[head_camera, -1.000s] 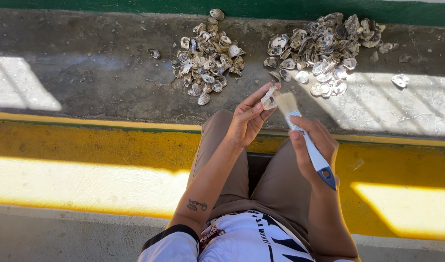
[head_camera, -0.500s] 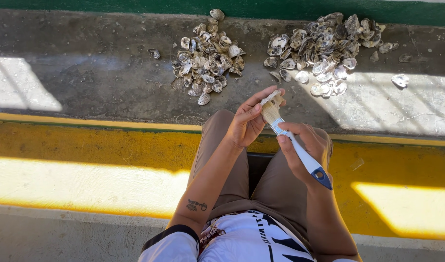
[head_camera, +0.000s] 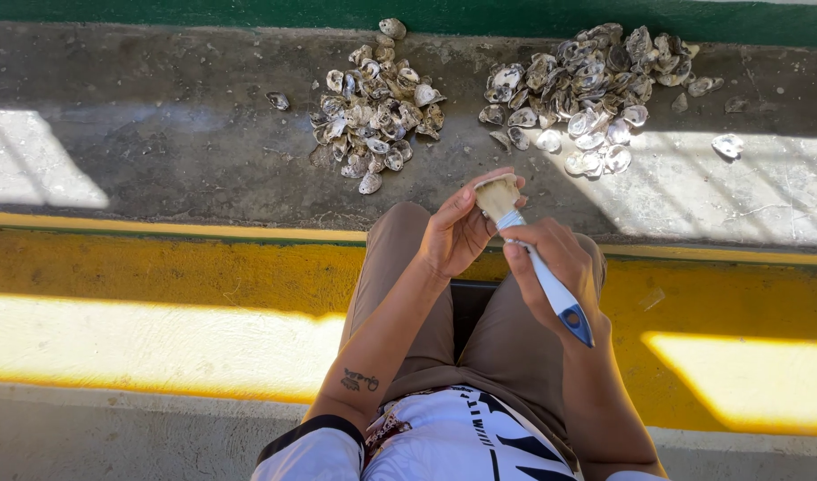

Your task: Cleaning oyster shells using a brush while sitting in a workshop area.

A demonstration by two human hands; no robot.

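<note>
- Far left: bare concrete floor point(head_camera: 141, 151) with a sunlit patch at the left edge, open room here. Nearest thing is a single stray shell point(head_camera: 277, 101), set apart from the pile.
- Yellow painted curb point(head_camera: 159, 276) runs full width below the concrete; wide sunlit stripe along it.
- Left shell pile point(head_camera: 377, 111): compact heap, one shell at its top near the green strip point(head_camera: 248, 11) that bounds the far edge.
- Clear gap of concrete between the two piles, directly beyond the hands.
- Left hand point(head_camera: 457, 233): over the knees, fingers curled around something small that the brush head covers. It looks like a shell, but I cannot tell for sure.
- Brush point(head_camera: 533, 258): pale bristles up against the left hand's fingers, white handle with blue end slanting down-right.
- Right hand point(head_camera: 555, 267): fingers clenched around the brush handle, just below the ferrule; blue end sticks out past the palm.
- Both hands sit near the curb's far edge, well apart from either pile.
- Right shell pile point(head_camera: 587, 89): bigger, more spread, its near side in sun.
- Far right: lone shell point(head_camera: 727, 145) on sunlit concrete, apart from the pile.
</note>
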